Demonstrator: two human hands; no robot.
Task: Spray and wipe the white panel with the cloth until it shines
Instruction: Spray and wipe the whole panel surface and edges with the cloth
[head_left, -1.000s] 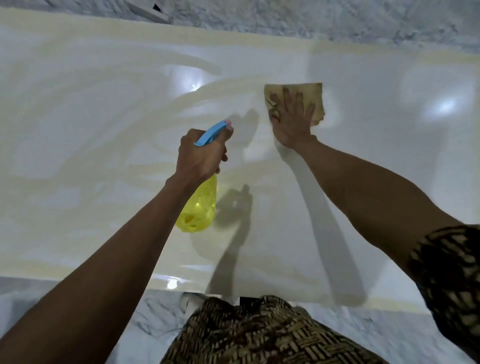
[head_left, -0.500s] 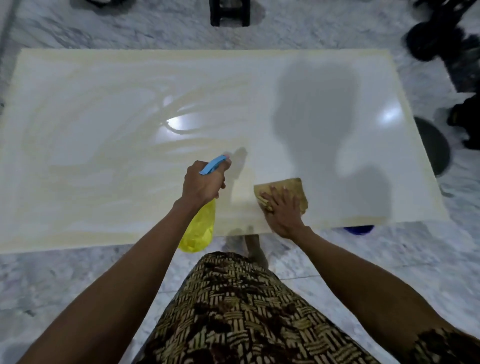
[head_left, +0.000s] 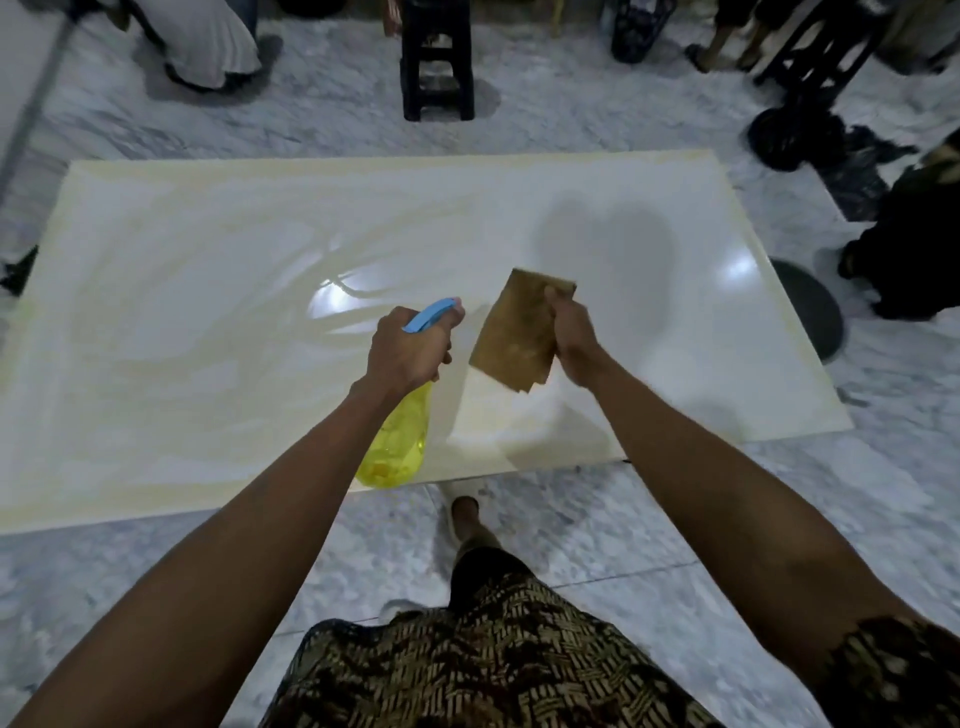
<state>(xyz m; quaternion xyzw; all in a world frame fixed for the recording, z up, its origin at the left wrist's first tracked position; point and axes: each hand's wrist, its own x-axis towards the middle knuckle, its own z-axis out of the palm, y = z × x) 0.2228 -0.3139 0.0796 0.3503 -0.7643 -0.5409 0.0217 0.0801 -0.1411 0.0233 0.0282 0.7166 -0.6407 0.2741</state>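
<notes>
Fingers of right hand (head_left: 574, 338) pinch the brown cloth (head_left: 519, 338) by its right edge; it hangs lifted, off the white panel (head_left: 208, 312). Left hand (head_left: 408, 351) is wrapped tight round the neck of the yellow spray bottle (head_left: 397, 447), blue nozzle aimed far. Panel lies directly below and beyond both hands, long axis left-right, streaked yellowish at left; right hand nearer the cleaner right part. No readable writing.

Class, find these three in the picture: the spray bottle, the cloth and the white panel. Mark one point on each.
spray bottle (head_left: 397, 447): head view, on the yellow body below the left hand.
cloth (head_left: 511, 335): head view, middle of the brown fabric.
white panel (head_left: 182, 312): head view, bare streaked surface, left half.
</notes>
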